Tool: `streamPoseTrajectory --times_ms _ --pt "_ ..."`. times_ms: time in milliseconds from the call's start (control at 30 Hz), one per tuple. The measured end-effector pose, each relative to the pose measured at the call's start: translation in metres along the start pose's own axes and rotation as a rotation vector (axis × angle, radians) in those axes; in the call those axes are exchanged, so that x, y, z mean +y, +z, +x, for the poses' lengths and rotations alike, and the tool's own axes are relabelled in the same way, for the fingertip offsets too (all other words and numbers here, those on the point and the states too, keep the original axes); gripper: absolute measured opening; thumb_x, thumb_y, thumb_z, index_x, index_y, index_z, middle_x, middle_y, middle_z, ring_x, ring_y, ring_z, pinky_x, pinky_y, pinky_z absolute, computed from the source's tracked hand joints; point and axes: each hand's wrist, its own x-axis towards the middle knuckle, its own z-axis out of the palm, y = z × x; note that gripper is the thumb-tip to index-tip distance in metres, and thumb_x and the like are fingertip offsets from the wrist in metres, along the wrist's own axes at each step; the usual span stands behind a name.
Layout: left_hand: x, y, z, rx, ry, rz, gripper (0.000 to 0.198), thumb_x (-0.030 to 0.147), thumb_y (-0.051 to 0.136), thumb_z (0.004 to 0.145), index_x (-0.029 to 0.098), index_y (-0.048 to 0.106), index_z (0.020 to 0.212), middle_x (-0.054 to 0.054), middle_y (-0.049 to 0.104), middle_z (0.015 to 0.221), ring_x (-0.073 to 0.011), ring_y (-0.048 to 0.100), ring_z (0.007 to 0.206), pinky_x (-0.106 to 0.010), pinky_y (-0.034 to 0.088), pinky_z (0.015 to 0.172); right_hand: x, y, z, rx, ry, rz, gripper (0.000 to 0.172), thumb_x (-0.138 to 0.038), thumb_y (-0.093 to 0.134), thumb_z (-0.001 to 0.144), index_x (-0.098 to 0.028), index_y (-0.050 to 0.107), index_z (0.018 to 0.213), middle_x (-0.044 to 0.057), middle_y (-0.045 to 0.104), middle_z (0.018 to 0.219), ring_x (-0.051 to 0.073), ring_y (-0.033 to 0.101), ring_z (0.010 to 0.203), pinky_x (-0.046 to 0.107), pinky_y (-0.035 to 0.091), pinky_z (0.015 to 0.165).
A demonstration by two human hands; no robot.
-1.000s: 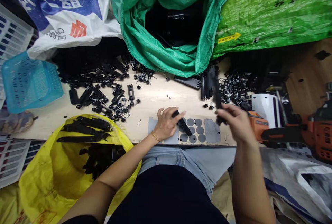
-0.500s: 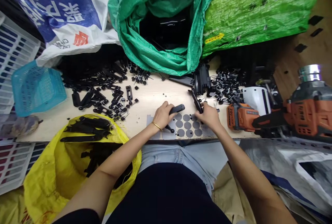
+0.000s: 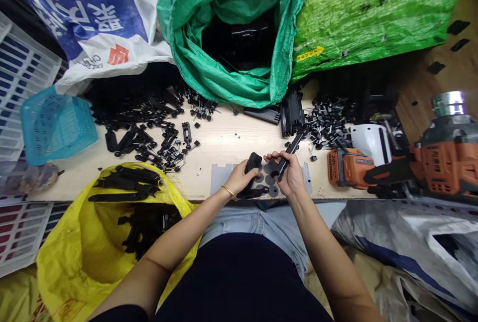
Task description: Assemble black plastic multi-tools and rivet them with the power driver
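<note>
Fingers on both hands are closed on parts. Left hand (image 3: 239, 179) pinches a short black part (image 3: 254, 161), thumb on the near side. Right hand (image 3: 292, 176) is turned partly palm-up, thumb and fingers around a long black part (image 3: 293, 152) lying diagonally, far end angled right toward the pins. The two parts are apart, side by side just above the gray sheet (image 3: 220, 178) with round spots, at the near edge of the bench (image 3: 231, 138).

A black arm piece (image 3: 257, 192) sits just below the left hand, over the same sheet. Can't tell whether it's loose or caught under the left fingers — black on black, hand in the way.

Handling, my view: grip both parts by the body so the ends stay visible. Work low over the sheet, so a slip is a short drop. Square up the right-hand part before bringing it near anything; its far end is close to the pile of pins (image 3: 326, 120) and could sweep a few. Mind the lower piece — the left wrist could drag it off the edge.

Around: black links (image 3: 164, 105) heaped on the left, yellow bag (image 3: 56, 262) of black parts near the left forearm, orange power tool (image 3: 440, 162) off right.
</note>
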Motion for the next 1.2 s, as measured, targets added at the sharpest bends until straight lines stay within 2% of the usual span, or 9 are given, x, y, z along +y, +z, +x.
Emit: streamPoseTrajectory --times_ms 133,200,367,533,667,800,1000,1200 --pt "0.002 0.003 -0.009 -0.051 0.117 0.147 0.019 0.027 0.054 0.081 0.014 0.059 0.094 -0.005 0.069 0.085 -0.0182 0.063 0.079 -0.027 0.047 0.071 -0.001 0.01 -0.009 0.025 -0.031 -0.108 0.038 -0.053 0.066 0.069 -0.021 0.049 0.061 0.006 0.07 0.079 0.018 0.067 0.077 0.029 0.054 0.073" --pt "0.005 0.006 -0.015 -0.05 0.18 0.238 0.021 0.027 0.053 0.083 0.015 0.06 0.098 -0.004 0.068 0.09 -0.0195 0.063 0.084 -0.028 0.047 0.074 -0.001 0.014 -0.013 0.009 -0.03 -0.127 0.044 -0.059 0.064 0.069 -0.021 0.046 0.058 0.007 0.072 0.081 0.019 0.068 0.078 0.029 0.054 0.07" --pt "0.015 0.01 -0.031 0.04 0.271 0.499 0.024 0.022 0.052 0.085 0.015 0.057 0.107 -0.006 0.067 0.09 -0.0208 0.064 0.083 -0.03 0.048 0.076 -0.004 0.02 -0.018 0.029 0.0 -0.18 0.049 -0.067 0.061 0.067 -0.021 0.044 0.058 0.006 0.072 0.07 0.021 0.069 0.07 0.028 0.053 0.056" --pt "0.015 0.008 -0.041 0.045 0.365 0.587 0.028 0.018 0.051 0.086 0.014 0.053 0.114 -0.008 0.067 0.096 -0.0217 0.064 0.089 -0.031 0.05 0.079 -0.008 0.017 -0.02 -0.029 0.084 -0.217 0.049 -0.066 0.063 0.065 -0.022 0.044 0.058 0.005 0.071 0.063 0.02 0.066 0.057 0.029 0.051 0.051" --pt "0.015 0.01 -0.043 0.042 0.322 0.552 0.023 0.018 0.052 0.086 0.015 0.055 0.108 -0.007 0.067 0.094 -0.0207 0.065 0.087 -0.03 0.05 0.078 -0.007 0.013 -0.022 -0.053 0.116 -0.175 0.047 -0.062 0.066 0.065 -0.021 0.043 0.058 0.005 0.072 0.066 0.019 0.065 0.054 0.029 0.051 0.049" --pt "0.016 0.016 -0.043 0.062 0.253 0.533 0.018 0.02 0.051 0.087 0.015 0.056 0.104 -0.006 0.067 0.088 -0.0204 0.065 0.082 -0.029 0.051 0.073 -0.007 0.012 -0.023 -0.007 0.089 -0.137 0.048 -0.064 0.061 0.069 -0.022 0.041 0.059 0.006 0.072 0.067 0.02 0.066 0.058 0.03 0.051 0.05" --pt "0.01 0.017 -0.047 0.101 0.377 0.631 0.028 0.019 0.049 0.087 0.016 0.049 0.115 -0.009 0.066 0.099 -0.0223 0.064 0.092 -0.033 0.052 0.08 -0.009 0.015 -0.022 -0.021 0.064 -0.209 0.048 -0.065 0.062 0.067 -0.022 0.042 0.058 0.004 0.069 0.059 0.02 0.066 0.057 0.029 0.051 0.05" --pt "0.0 0.021 -0.055 0.118 0.338 0.781 0.031 0.015 0.046 0.085 0.013 0.044 0.116 -0.012 0.064 0.097 -0.0241 0.065 0.087 -0.037 0.054 0.074 0.012 0.012 -0.021 0.033 0.043 -0.259 0.047 -0.064 0.059 0.07 -0.022 0.044 0.055 0.003 0.065 0.051 0.017 0.062 0.05 0.026 0.047 0.045"
